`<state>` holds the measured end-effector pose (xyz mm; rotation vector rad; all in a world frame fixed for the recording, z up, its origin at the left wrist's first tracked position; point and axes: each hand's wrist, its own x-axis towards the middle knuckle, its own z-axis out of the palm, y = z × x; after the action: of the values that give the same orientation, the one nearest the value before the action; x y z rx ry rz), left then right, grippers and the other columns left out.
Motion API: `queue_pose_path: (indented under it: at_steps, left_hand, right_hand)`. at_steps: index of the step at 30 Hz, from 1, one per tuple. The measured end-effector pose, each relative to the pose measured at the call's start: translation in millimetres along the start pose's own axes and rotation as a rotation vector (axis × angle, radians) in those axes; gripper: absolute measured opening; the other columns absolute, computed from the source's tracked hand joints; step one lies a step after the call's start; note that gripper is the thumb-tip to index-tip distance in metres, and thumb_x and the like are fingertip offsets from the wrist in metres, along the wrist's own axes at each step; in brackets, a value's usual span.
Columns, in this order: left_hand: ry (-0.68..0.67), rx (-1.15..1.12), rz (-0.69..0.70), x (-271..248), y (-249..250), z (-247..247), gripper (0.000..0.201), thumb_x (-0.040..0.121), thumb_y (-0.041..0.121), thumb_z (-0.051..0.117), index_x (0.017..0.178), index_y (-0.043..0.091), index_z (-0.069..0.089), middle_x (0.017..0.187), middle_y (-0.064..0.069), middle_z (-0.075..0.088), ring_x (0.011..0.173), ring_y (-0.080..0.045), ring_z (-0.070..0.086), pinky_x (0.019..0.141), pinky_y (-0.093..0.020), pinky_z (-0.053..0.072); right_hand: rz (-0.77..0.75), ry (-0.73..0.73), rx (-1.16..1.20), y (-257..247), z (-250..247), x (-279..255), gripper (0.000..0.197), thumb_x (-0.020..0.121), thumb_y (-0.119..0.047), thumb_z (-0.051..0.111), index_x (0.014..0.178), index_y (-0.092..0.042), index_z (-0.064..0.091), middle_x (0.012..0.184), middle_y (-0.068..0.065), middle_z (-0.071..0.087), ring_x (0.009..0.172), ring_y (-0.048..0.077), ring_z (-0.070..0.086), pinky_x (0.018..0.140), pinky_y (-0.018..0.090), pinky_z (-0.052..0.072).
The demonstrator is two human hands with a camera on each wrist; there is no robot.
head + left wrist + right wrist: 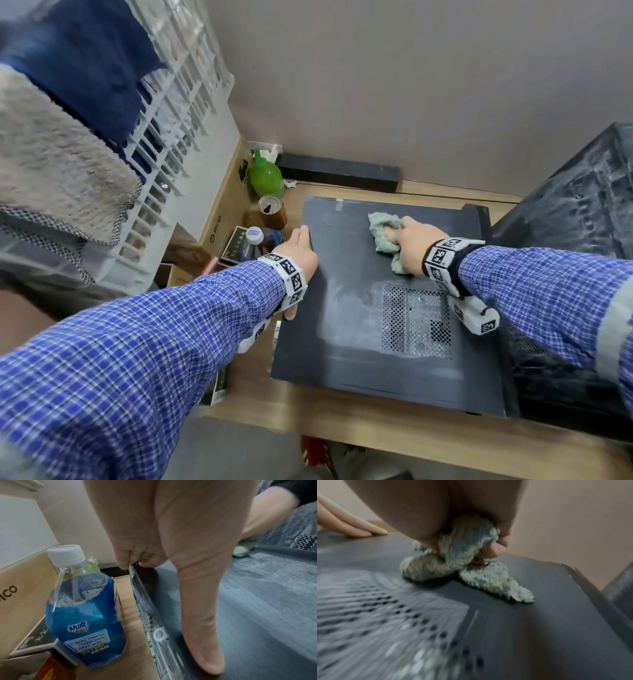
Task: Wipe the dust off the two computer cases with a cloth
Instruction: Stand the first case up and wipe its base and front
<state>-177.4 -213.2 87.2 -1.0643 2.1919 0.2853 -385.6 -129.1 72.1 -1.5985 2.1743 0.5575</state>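
On a wooden desk (342, 421) set into the corner of a grey-walled room, a dark computer case (346, 363) lies flat, its broad side panel up. Pale dust covers the near half of the panel around a perforated vent (414, 322); the far half looks darker and cleaner. The right hand (409, 245) has its fingers curled round a bunched pale green cloth (382, 229) and presses it onto the far part of the panel. The left hand (299, 250) lies with straight fingers along the panel's left edge, thumb flat on top and fingertips (123, 562) hooked over the rim. A second computer case (575, 219), black and streaked with dust, stands just beside the first on the right, against its right edge. Left of the panel the desk strip is narrow and crowded: a blue drink bottle (85, 615) stands near the case's side, with a can (272, 210) and a green bottle (265, 176) behind it and a cardboard box (219, 219) at the wall. Bare wood shows in front of the case, up to the desk's near edge. A white rack (178, 113) hung with fabric rises at far left.
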Motion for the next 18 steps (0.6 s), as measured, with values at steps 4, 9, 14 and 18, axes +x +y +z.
queue_pose_path:
  at_steps: [4, 9, 14, 18]
  left_hand:
    - [-0.069, 0.118, 0.021, -6.3, 2.2, -1.3, 0.132, 0.064, 0.006, 0.090, 0.151, -0.010, -0.008, 0.162, -0.020, -0.013, 0.151, -0.034, 0.006, 0.111, -0.045, 0.035]
    - [-0.002, 0.142, 0.054, -8.7, 0.1, -1.0, 0.102, 0.081, 0.000, 0.074, 0.151, -0.011, 0.000, 0.159, -0.020, 0.007, 0.146, -0.036, 0.023, 0.106, -0.045, 0.039]
    - [0.109, 0.095, 0.039, -12.9, -0.5, 1.9, 0.066, 0.085, 0.006, 0.069, 0.141, -0.002, 0.035, 0.145, -0.016, 0.034, 0.132, -0.033, 0.041, 0.100, -0.042, 0.041]
    - [0.087, 0.133, 0.047, -24.4, -10.1, 9.6, 0.112, 0.057, 0.031, 0.095, 0.146, 0.001, 0.033, 0.145, -0.012, 0.031, 0.138, -0.028, 0.036, 0.105, -0.044, 0.044]
  right_hand:
    - [0.030, 0.007, 0.065, -6.9, -6.1, 11.4, 0.037, 0.088, -0.019, 0.050, 0.125, -0.020, 0.054, 0.104, 0.003, 0.033, 0.088, 0.029, 0.052, 0.077, 0.034, 0.046]
    - [-0.062, -0.002, 0.030, -26.0, -2.6, -11.7, 0.055, 0.088, -0.024, 0.055, 0.141, -0.030, 0.040, 0.135, 0.007, 0.035, 0.114, 0.029, 0.052, 0.095, 0.036, 0.047]
    - [-0.327, -0.074, -0.001, -90.3, 29.1, -47.6, 0.072, 0.062, -0.021, 0.066, 0.129, -0.034, 0.048, 0.138, 0.000, 0.037, 0.105, 0.027, 0.057, 0.085, 0.038, 0.054]
    - [-0.439, -0.017, 0.022, -122.7, 48.4, -114.5, 0.055, 0.086, -0.014, 0.058, 0.138, -0.021, 0.043, 0.131, 0.007, 0.036, 0.110, 0.032, 0.053, 0.081, 0.036, 0.047]
